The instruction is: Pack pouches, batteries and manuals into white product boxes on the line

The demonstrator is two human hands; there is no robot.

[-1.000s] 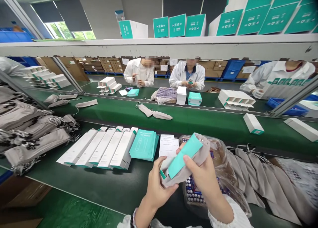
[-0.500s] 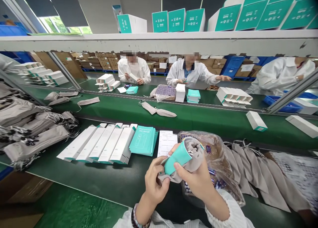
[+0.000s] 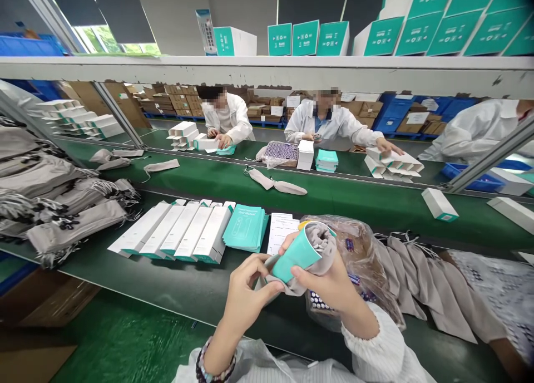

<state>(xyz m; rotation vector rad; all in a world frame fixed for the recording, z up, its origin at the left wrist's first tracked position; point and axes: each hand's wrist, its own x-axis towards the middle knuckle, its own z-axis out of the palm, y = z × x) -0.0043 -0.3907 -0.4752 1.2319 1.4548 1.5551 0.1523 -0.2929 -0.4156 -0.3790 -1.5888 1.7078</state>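
Note:
My right hand (image 3: 329,280) is wrapped round a teal booklet (image 3: 297,255) rolled about a grey drawstring pouch (image 3: 321,249). My left hand (image 3: 246,288) pinches the lower end of that pouch, fingers closed on the fabric. The bundle is held just above the table's front part, in front of a clear plastic bag (image 3: 367,255) of small batteries. To the left lie a stack of teal manuals (image 3: 244,227), a printed white sheet (image 3: 280,227) and a row of long white boxes (image 3: 175,235).
Grey pouches are piled at the left (image 3: 62,205) and laid out at the right (image 3: 421,277). A green conveyor (image 3: 342,199) carries two pouches (image 3: 275,183) and white boxes (image 3: 437,204). Three people in white coats work across it. Teal cartons (image 3: 304,38) stand on the shelf.
The flat teal booklet has been curled round the pouch into a roll. My left hand slid down to the pouch's lower end. The workers opposite moved their arms.

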